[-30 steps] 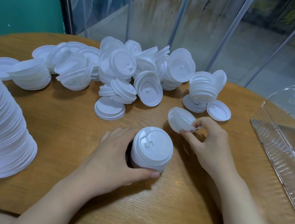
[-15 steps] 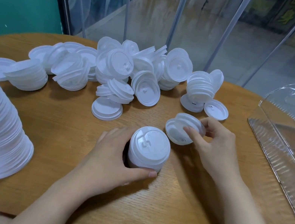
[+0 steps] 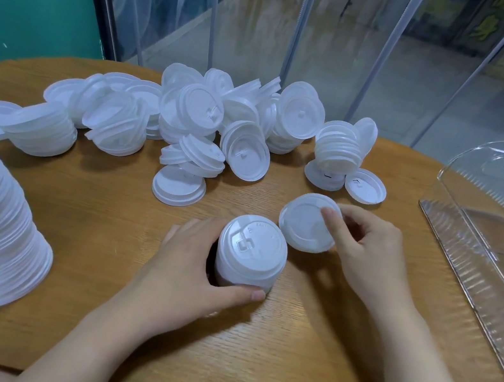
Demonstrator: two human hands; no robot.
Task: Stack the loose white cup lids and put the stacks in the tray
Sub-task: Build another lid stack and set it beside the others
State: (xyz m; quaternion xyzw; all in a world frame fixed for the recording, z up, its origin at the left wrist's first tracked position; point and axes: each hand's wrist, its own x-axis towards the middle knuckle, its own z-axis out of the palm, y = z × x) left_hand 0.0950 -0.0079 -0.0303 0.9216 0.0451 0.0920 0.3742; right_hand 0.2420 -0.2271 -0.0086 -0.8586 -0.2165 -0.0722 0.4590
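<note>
Single white lid, near the table's middle, tilted and pinched at its rim by the right hand, index fingertip on its face. It looks light, thin and slippery; the rim is judged the best hold. Just beside it, toward the near edge, the short stack stands upright, gripped round its side by the left hand. Loose lids lie toward the far edge, the clear tray at the right edge.

Matt white plastic lids lie on grained wood table; glossy clear ribbed plastic tray.
</note>
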